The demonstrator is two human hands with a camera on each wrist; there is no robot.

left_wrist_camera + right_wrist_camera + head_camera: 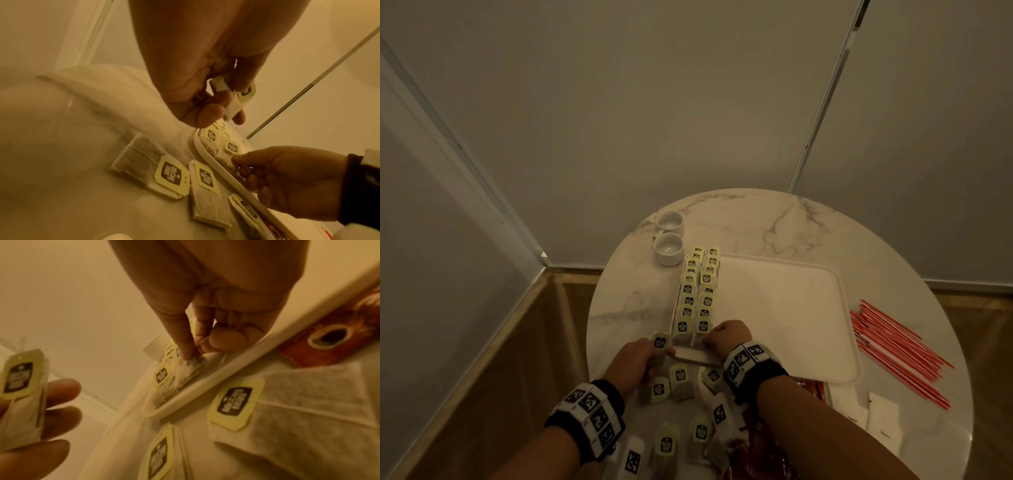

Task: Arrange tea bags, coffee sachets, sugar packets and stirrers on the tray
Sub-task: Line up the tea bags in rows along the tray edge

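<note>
As right hand (729, 334) pinches tea bag (189, 369), tray (791, 308)

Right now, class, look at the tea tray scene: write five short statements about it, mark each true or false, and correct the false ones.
1. The tea bags on the tray stand in two rows along its left side. True.
2. The left hand is empty. False: it holds a tea bag.
3. The red stirrers lie on the tray. False: they lie on the marble table, right of the tray.
4. Two white cups stand beyond the tray's far left corner. True.
5. The right hand pinches a tea bag at the tray's near edge. True.
</note>
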